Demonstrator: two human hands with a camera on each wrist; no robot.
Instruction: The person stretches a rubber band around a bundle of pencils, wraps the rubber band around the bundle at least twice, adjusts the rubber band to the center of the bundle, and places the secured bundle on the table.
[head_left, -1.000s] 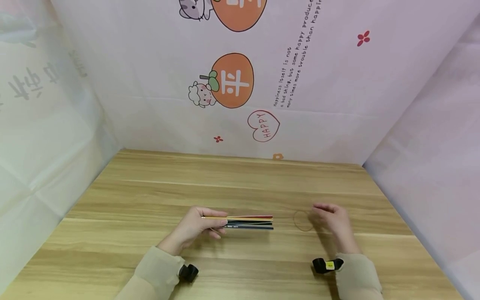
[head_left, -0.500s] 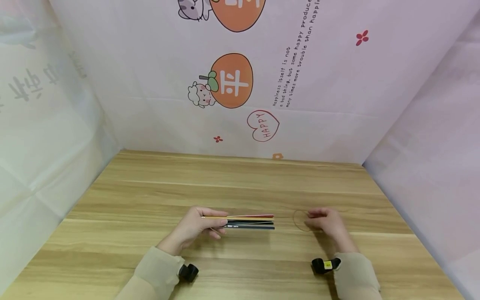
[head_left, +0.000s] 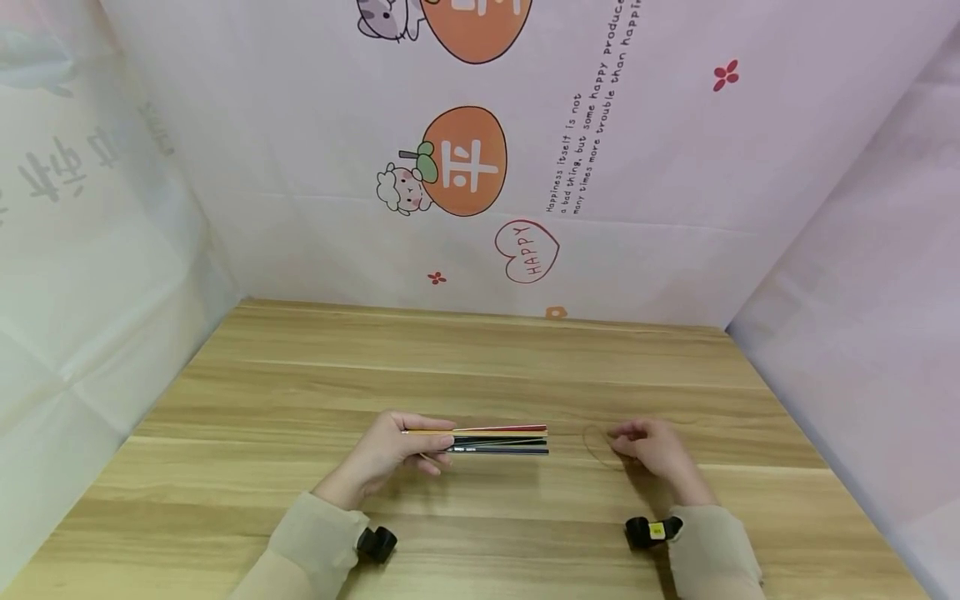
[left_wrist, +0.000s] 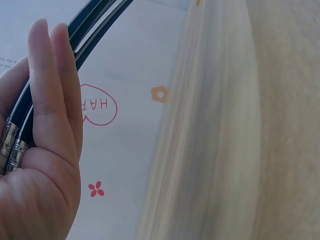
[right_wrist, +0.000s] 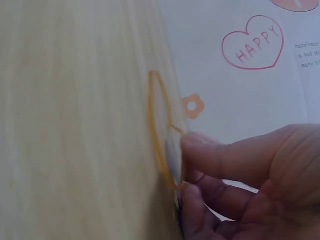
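Note:
Several pencils lie side by side in my left hand, which grips them near their left ends above the table. Red, yellow and dark ones show, their free ends pointing right. Metal ferrules on two dark pencils appear beside the palm in the left wrist view. To the right, my right hand pinches a thin yellow-orange rubber band between thumb and fingers. The band's loop hangs out leftward from the fingertips, apart from the pencil ends.
The wooden table runs back to a white printed cloth at the rear. More white cloth hangs at both sides. A black camera mount sits on the left wrist and another black mount on the right.
The right hand has come left and down to the rubber band and taken its right side between the fingers. The loop has shifted and changed shape. The left hand stays almost in place.

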